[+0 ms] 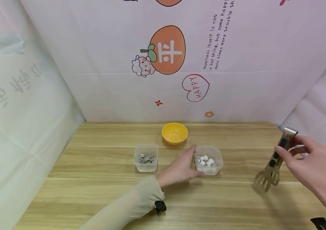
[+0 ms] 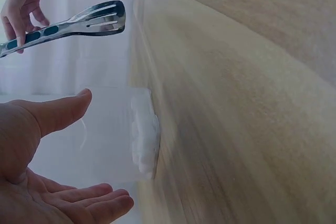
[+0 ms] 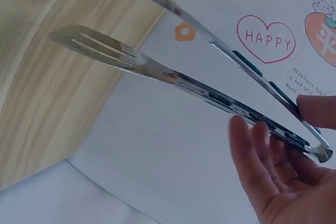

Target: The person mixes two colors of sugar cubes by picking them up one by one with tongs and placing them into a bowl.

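My right hand point(image 1: 318, 163) pinches metal tongs point(image 1: 275, 156) near their hinged end, above the right side of the table. Their slotted tips point down, and in the right wrist view the two arms of the tongs point(image 3: 152, 70) stand apart. My left hand point(image 1: 180, 168) is at the left side of a clear plastic container point(image 1: 216, 156), its thumb and fingers spread along two corners. Small white blocks point(image 1: 206, 160) lie inside. In the left wrist view the left hand's thumb and fingers are extended, with the container point(image 2: 100, 140) beyond them; firm contact cannot be made out.
A second clear container point(image 1: 146, 148) with small grey blocks point(image 1: 146, 158) stands to the left. Behind the two containers is a yellow bowl point(image 1: 174, 134). The wooden table point(image 1: 108, 159) is bordered by printed white cloth point(image 1: 108, 80) at the back and sides.
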A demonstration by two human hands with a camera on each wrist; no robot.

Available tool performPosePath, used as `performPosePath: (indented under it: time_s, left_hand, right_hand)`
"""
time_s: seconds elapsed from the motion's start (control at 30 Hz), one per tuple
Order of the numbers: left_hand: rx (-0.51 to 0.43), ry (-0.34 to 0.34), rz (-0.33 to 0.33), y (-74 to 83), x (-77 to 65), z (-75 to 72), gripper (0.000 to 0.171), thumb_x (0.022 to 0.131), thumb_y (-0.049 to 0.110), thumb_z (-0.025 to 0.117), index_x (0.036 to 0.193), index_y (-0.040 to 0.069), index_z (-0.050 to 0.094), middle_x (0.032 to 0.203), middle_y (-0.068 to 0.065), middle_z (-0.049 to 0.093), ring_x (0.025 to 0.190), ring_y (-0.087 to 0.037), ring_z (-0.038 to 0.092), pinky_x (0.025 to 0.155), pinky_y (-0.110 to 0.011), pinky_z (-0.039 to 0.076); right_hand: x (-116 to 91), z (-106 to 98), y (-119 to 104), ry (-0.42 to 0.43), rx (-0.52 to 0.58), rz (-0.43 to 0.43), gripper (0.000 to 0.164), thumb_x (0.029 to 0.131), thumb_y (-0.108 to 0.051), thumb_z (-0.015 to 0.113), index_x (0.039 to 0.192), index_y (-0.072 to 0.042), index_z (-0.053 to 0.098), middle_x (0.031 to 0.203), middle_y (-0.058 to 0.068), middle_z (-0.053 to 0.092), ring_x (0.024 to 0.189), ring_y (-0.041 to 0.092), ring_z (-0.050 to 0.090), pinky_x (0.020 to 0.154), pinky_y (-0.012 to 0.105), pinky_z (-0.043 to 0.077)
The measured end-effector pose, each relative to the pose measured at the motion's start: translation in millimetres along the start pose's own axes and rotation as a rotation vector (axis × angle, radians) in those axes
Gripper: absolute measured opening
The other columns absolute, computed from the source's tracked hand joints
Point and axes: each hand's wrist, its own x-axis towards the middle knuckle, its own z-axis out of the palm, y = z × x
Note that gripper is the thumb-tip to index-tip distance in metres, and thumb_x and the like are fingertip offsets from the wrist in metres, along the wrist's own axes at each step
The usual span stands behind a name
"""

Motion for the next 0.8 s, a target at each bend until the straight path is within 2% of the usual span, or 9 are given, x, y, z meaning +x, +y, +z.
performPosePath:
  time_s: [0.13, 0.2, 0.27, 0.37, 0.47, 0.53, 0.63, 0.73, 0.8]
  left_hand:
    - [-0.001, -0.001, -0.005, 1.5, -0.5, -1.0, 0.115, 0.081, 0.032, 0.094, 0.167, 0.005, 0.022, 0.163, -0.011, 0.044, 0.148, -0.031, 0.043, 0.122, -0.044, 0.038]
    - [0.002, -0.001, -0.005, 1.4, -0.3, -1.4, 0.115, 0.081, 0.032, 0.094, 0.167, 0.006, 0.022, 0.162, -0.011, 0.045, 0.147, -0.030, 0.044, 0.122, -0.044, 0.038]
    - [-0.003, -0.001, -0.002, 0.9, -0.1, -1.4, 0.115, 0.081, 0.031, 0.094, 0.167, 0.005, 0.022, 0.162, -0.012, 0.045, 0.147, -0.031, 0.044, 0.122, -0.044, 0.038]
    - [-0.004, -0.002, -0.005, 0.0, 0.7, -0.8, 0.116, 0.081, 0.031, 0.094, 0.167, 0.006, 0.022, 0.162, -0.012, 0.046, 0.147, -0.030, 0.045, 0.122, -0.044, 0.038]
    - [-0.006, -0.001, -0.008, -1.0, 1.3, 0.0, 0.116, 0.080, 0.030, 0.094, 0.167, 0.006, 0.022, 0.161, -0.013, 0.046, 0.146, -0.030, 0.045, 0.122, -0.044, 0.038]
    - [-0.009, -0.002, -0.011, -1.3, 1.3, 0.5, 0.116, 0.080, 0.030, 0.094, 0.167, 0.006, 0.021, 0.161, -0.013, 0.046, 0.146, -0.030, 0.045, 0.122, -0.045, 0.038]
    - [-0.012, -0.007, -0.012, -1.5, 1.1, 1.4, 0.117, 0.080, 0.030, 0.094, 0.168, 0.006, 0.020, 0.161, -0.013, 0.045, 0.147, -0.031, 0.044, 0.122, -0.045, 0.038]
    - [-0.013, -0.010, -0.015, -1.4, 1.8, 2.4, 0.118, 0.080, 0.032, 0.094, 0.168, 0.006, 0.019, 0.162, -0.014, 0.045, 0.147, -0.031, 0.043, 0.122, -0.046, 0.039]
    - [-0.016, -0.008, -0.018, -1.4, 2.9, 2.8, 0.119, 0.080, 0.032, 0.094, 0.168, 0.006, 0.019, 0.161, -0.014, 0.045, 0.147, -0.031, 0.044, 0.122, -0.046, 0.039]
  right_hand:
    - [-3, 2, 1, -0.067, 0.102, -0.052, 0.038, 0.104, -0.017, 0.067, 0.129, 0.005, 0.049, 0.114, 0.022, 0.059, 0.077, -0.028, 0.047, 0.047, 0.013, 0.051]
    - [-5, 5, 2, -0.098, 0.161, -0.089, 0.036, 0.108, -0.013, 0.059, 0.134, 0.003, 0.040, 0.122, 0.012, 0.058, 0.078, -0.025, 0.054, 0.047, 0.017, 0.055]
    - [-6, 7, 3, -0.113, 0.209, -0.125, 0.032, 0.110, -0.010, 0.053, 0.135, 0.000, 0.035, 0.127, -0.005, 0.058, 0.079, -0.022, 0.058, 0.048, 0.018, 0.057]
    - [-6, 10, 4, -0.103, 0.248, -0.171, 0.027, 0.111, -0.008, 0.047, 0.134, -0.005, 0.032, 0.121, -0.028, 0.053, 0.079, -0.019, 0.061, 0.050, 0.016, 0.057]
    - [-6, 13, 4, -0.083, 0.290, -0.197, 0.029, 0.112, -0.005, 0.044, 0.136, -0.012, 0.031, 0.117, -0.027, 0.054, 0.074, -0.014, 0.064, 0.052, 0.015, 0.058]
    - [-6, 14, 3, -0.070, 0.328, -0.199, 0.035, 0.112, -0.004, 0.044, 0.138, -0.020, 0.028, 0.113, -0.020, 0.055, 0.071, -0.009, 0.066, 0.055, 0.015, 0.059]
    - [-7, 15, 2, -0.073, 0.363, -0.182, 0.037, 0.112, -0.004, 0.043, 0.138, -0.024, 0.026, 0.111, -0.012, 0.055, 0.072, -0.005, 0.068, 0.058, 0.016, 0.061]
    - [-6, 13, 0, -0.095, 0.364, -0.136, 0.052, 0.106, 0.001, 0.056, 0.138, -0.024, 0.024, 0.111, -0.010, 0.055, 0.076, -0.007, 0.068, 0.060, 0.016, 0.061]
    - [-6, 12, -2, -0.090, 0.332, -0.124, 0.068, 0.097, 0.008, 0.069, 0.140, -0.020, 0.025, 0.112, -0.013, 0.054, 0.079, -0.011, 0.066, 0.060, 0.013, 0.059]
